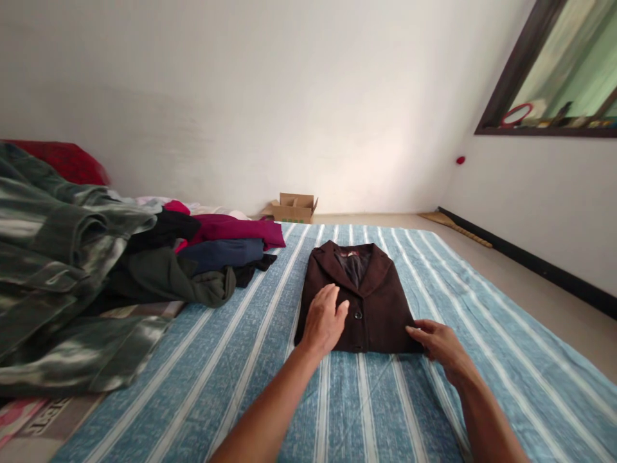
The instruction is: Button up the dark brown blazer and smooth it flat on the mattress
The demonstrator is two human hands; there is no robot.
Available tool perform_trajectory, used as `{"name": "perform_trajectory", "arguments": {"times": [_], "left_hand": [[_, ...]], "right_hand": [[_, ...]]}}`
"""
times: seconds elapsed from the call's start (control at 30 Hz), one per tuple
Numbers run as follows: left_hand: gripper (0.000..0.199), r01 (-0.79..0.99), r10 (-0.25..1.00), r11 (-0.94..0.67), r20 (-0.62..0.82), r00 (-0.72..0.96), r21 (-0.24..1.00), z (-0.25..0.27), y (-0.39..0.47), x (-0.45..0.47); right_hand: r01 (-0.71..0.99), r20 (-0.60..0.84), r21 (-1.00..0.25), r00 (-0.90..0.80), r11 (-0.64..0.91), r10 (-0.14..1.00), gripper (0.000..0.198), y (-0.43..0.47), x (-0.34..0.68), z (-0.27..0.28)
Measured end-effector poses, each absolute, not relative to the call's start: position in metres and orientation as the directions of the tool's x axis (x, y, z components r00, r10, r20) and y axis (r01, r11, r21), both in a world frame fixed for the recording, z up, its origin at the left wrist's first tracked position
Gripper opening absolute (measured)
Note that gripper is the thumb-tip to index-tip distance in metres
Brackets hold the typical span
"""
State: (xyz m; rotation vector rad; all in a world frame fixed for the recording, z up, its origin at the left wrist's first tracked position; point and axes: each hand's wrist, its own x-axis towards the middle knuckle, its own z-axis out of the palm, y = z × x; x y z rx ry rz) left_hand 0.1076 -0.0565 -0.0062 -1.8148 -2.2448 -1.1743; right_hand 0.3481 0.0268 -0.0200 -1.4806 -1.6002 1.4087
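A dark brown blazer [388,305], folded into a neat block, lies face up with its collar at the far end and a button showing on its front. My left hand [324,320] is over the blazer's left front, fingers stretched out and thumb apart, gripping nothing. Whether its palm presses on the cloth I cannot tell. At the blazer's near right corner, my right hand [442,346] has thumb and fingers closed on the edge. Under the blazer is a blue bedsheet [260,399] with white stripes.
To the left is a heap of clothes with a green camouflage jacket [62,257], a dark green garment [168,276] and a magenta one [231,230]. An opened cardboard box [294,207] stands beyond the bed's far edge. A window frame [544,131] is at upper right.
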Motion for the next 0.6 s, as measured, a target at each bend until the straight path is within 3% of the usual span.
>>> {"name": "perform_trajectory", "arguments": {"times": [0.13, 0.23, 0.3, 0.43, 0.6], "left_hand": [[0.035, 0.73, 0.746, 0.225, 0.368, -0.555, 0.646, -0.005, -0.096, 0.084], [0.033, 0.422, 0.715, 0.287, 0.102, -0.692, 0.86, -0.006, -0.116, 0.074], [0.032, 0.221, 0.706, 0.269, -0.036, -0.707, 0.937, -0.006, -0.122, 0.072], [0.037, 0.084, 0.682, 0.277, -0.134, -0.719, 0.957, 0.002, -0.123, 0.073], [0.049, 0.089, 0.722, 0.358, -0.215, -0.657, 0.93, 0.012, -0.122, 0.068]], "right_hand": [[0.359, -0.231, -0.924, -0.255, -0.13, 0.939, 0.034, 0.027, 0.348, -0.016], [0.372, -0.247, -0.917, -0.241, -0.146, 0.939, 0.033, 0.028, 0.351, -0.016], [0.349, -0.26, -0.923, -0.25, -0.163, 0.933, 0.033, 0.029, 0.353, -0.018], [0.181, -0.305, -0.949, -0.303, -0.26, 0.903, 0.036, 0.031, 0.359, -0.024], [-0.022, -0.319, -0.938, -0.331, -0.345, 0.888, 0.04, 0.034, 0.364, -0.031]]}}
